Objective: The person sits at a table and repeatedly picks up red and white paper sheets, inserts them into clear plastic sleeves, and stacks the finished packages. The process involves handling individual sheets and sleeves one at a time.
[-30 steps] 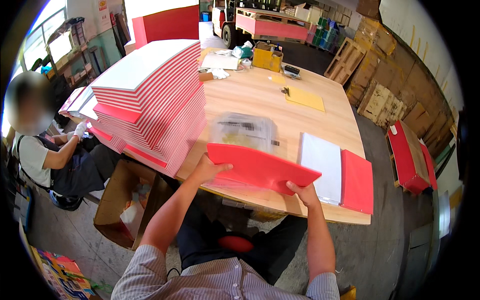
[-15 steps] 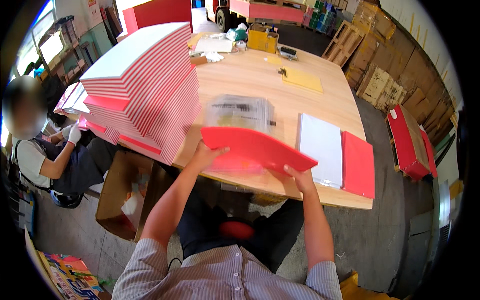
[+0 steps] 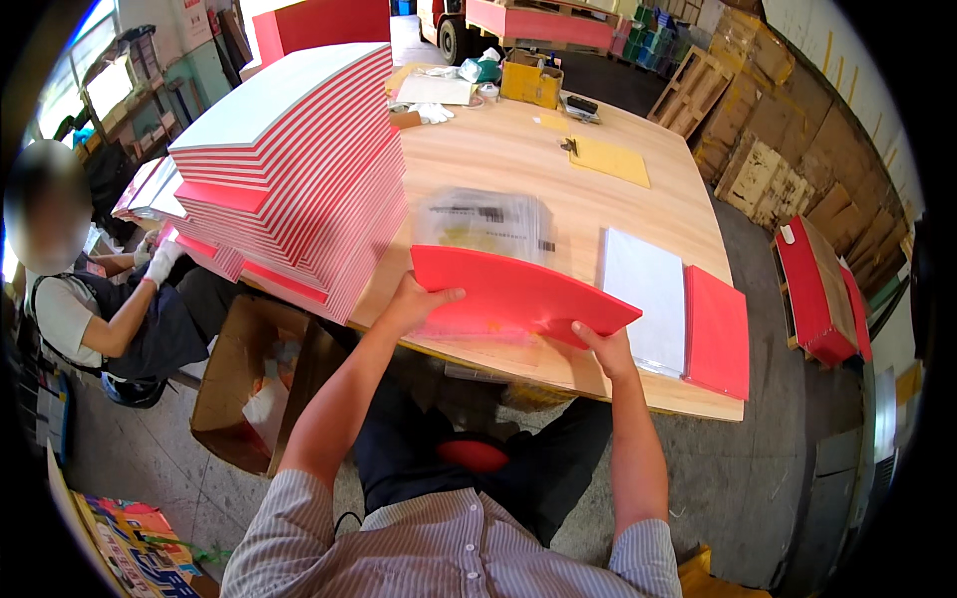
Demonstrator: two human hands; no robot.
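Observation:
Both my hands hold a flat red card sheet (image 3: pixel 518 291) just above the near edge of the wooden table (image 3: pixel 518 159). My left hand (image 3: pixel 417 302) grips its left end with the thumb on top. The right end of the sheet's near edge is pinched by my right hand (image 3: pixel 601 348). Under and behind the sheet lies a clear plastic packet with printed paper (image 3: pixel 488 221). To the right lie a white sheet stack (image 3: pixel 646 289) and a red sheet (image 3: pixel 718 331).
A tall slanted stack of red-and-white boards (image 3: pixel 289 169) fills the table's left side. A seated person in white gloves (image 3: pixel 110 309) works at the left. An open cardboard box (image 3: pixel 249 379) stands on the floor. A yellow envelope (image 3: pixel 610 159) and clutter lie at the far side.
The red sheet has stayed in both hands and shifted slightly over the table edge; the view has tilted a little. The seated person's gloved hand stays by the stack.

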